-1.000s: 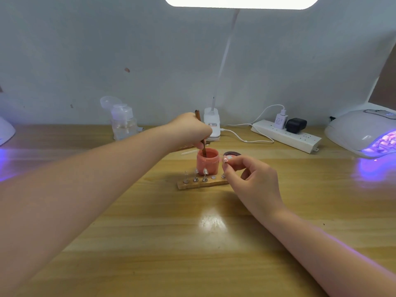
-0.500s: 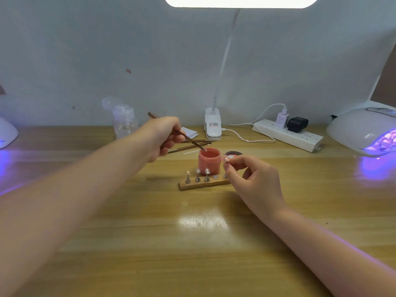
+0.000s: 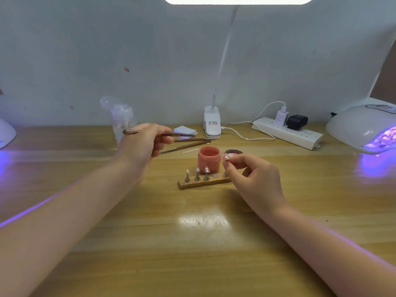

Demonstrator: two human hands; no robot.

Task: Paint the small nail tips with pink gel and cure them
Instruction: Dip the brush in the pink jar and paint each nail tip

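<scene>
An open pink gel jar (image 3: 209, 159) stands mid-table behind a small wooden holder (image 3: 203, 182) that carries three clear nail tips on metal pegs (image 3: 197, 174). My left hand (image 3: 143, 144) grips a thin brown brush (image 3: 131, 132) lying nearly level, left of the jar and clear of it. My right hand (image 3: 250, 174) pinches one small nail tip (image 3: 227, 157) on its peg just right of the jar, above the holder's right end. The jar's dark lid (image 3: 233, 152) lies behind my right fingers.
Two more brown tools (image 3: 188, 144) lie behind the jar. A clear pump bottle (image 3: 123, 121), white pads (image 3: 184, 130), a lamp clamp (image 3: 212, 123) and a power strip (image 3: 287, 132) line the back. A lit UV curing lamp (image 3: 364, 127) glows at far right, another at far left (image 3: 6, 133).
My left hand lifted the brush out of the pink jar and swung it left, turning it from upright to nearly level. My right hand stayed by the holder with the nail tip.
</scene>
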